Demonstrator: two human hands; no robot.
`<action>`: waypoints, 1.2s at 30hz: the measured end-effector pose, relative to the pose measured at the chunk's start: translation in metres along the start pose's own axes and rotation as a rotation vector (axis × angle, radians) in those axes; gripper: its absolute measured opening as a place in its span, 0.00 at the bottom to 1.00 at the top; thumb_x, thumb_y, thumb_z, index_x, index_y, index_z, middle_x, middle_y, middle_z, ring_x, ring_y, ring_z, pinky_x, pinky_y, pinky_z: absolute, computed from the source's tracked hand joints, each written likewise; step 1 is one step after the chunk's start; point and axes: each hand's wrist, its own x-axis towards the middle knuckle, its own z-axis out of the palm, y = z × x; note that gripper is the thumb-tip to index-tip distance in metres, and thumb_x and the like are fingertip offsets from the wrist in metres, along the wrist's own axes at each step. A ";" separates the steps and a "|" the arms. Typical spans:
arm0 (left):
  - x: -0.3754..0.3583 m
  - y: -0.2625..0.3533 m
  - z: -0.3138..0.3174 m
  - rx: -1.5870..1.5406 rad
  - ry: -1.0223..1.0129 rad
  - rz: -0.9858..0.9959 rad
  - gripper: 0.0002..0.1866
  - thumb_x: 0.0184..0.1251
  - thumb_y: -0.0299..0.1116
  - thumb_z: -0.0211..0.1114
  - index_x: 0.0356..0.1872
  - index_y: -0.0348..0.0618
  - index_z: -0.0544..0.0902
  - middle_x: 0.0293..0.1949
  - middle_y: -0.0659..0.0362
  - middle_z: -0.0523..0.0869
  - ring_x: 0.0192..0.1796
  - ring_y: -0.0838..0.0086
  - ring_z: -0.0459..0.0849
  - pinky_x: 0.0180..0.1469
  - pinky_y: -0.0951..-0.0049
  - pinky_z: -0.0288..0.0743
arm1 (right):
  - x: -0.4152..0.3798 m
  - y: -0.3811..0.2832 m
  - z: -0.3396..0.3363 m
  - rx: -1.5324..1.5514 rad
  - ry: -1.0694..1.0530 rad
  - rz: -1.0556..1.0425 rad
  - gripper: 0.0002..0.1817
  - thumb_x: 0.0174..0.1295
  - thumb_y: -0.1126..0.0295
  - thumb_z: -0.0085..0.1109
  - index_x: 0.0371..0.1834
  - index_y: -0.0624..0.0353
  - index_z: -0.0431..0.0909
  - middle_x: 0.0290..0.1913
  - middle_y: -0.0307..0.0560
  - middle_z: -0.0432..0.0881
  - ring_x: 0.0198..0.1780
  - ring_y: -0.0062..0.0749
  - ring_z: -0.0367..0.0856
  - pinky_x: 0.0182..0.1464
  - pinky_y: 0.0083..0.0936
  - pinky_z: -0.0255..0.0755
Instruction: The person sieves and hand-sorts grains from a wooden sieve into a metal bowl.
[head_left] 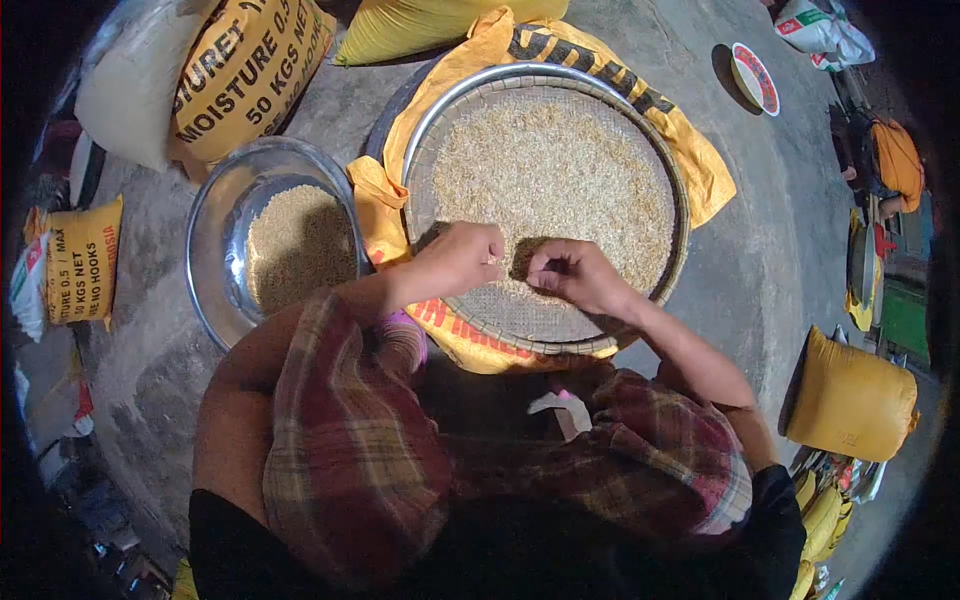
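Observation:
A round woven winnowing tray (pixel 678 250) holds a spread layer of pale grain (pixel 560 170). It rests on a metal basin (pixel 408 150) lined around with a yellow printed sack (pixel 700 160). Over the near part of the tray, my left hand (pixel 462 262) has its fingers curled and closed in a pinch; whatever is between the fingertips is too small to name. To its right, my right hand (pixel 583 278) is low over the grain, thumb and forefinger pinched together. Anything in that pinch is hidden as well. The two hands are a short gap apart.
Left of the tray stands a steel bowl (pixel 225 250) part filled with darker grain (pixel 300 245). Full yellow sacks (pixel 250 80) stand behind it. A small patterned bowl (pixel 755 80) is on the concrete floor at upper right, and another yellow sack (pixel 850 395) lies at right.

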 end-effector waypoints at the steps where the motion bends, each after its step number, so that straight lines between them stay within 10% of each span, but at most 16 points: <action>1: 0.001 0.002 0.002 0.127 -0.025 0.024 0.05 0.54 0.27 0.62 0.29 0.38 0.76 0.26 0.54 0.79 0.30 0.69 0.80 0.34 0.72 0.73 | -0.002 -0.002 -0.005 0.086 -0.022 0.067 0.04 0.54 0.75 0.60 0.29 0.64 0.76 0.27 0.36 0.76 0.31 0.17 0.72 0.34 0.17 0.68; 8: 0.010 -0.008 0.006 -0.339 -0.098 -0.105 0.06 0.51 0.27 0.64 0.29 0.39 0.76 0.26 0.54 0.80 0.30 0.67 0.81 0.34 0.69 0.73 | -0.016 -0.012 -0.031 0.642 0.010 0.345 0.05 0.55 0.77 0.58 0.32 0.65 0.73 0.30 0.41 0.77 0.33 0.20 0.75 0.37 0.18 0.70; 13: 0.007 0.019 0.017 0.001 -0.092 0.026 0.09 0.51 0.29 0.65 0.30 0.38 0.75 0.28 0.53 0.79 0.32 0.64 0.80 0.36 0.68 0.73 | -0.024 0.002 -0.012 -0.194 0.018 0.018 0.08 0.50 0.80 0.59 0.32 0.63 0.71 0.30 0.45 0.77 0.34 0.30 0.79 0.37 0.28 0.72; 18: 0.014 0.016 0.038 0.225 0.074 0.270 0.08 0.50 0.28 0.64 0.31 0.38 0.76 0.27 0.51 0.78 0.30 0.59 0.78 0.34 0.65 0.72 | -0.024 -0.001 0.000 -0.337 0.104 -0.158 0.09 0.45 0.79 0.60 0.29 0.64 0.72 0.27 0.50 0.74 0.30 0.44 0.77 0.35 0.32 0.70; 27: 0.013 0.015 0.024 -0.352 -0.071 -0.044 0.05 0.53 0.25 0.61 0.31 0.38 0.77 0.28 0.55 0.81 0.34 0.71 0.81 0.38 0.73 0.73 | -0.043 -0.013 -0.026 -0.294 0.088 0.034 0.07 0.48 0.78 0.62 0.30 0.63 0.74 0.29 0.46 0.78 0.32 0.32 0.78 0.36 0.26 0.71; 36: 0.023 0.030 0.044 0.181 -0.101 0.156 0.08 0.51 0.30 0.63 0.29 0.37 0.77 0.31 0.49 0.79 0.36 0.53 0.79 0.40 0.60 0.72 | -0.038 0.006 -0.011 -0.453 0.160 -0.124 0.06 0.49 0.79 0.58 0.30 0.64 0.74 0.29 0.47 0.76 0.34 0.38 0.77 0.37 0.27 0.71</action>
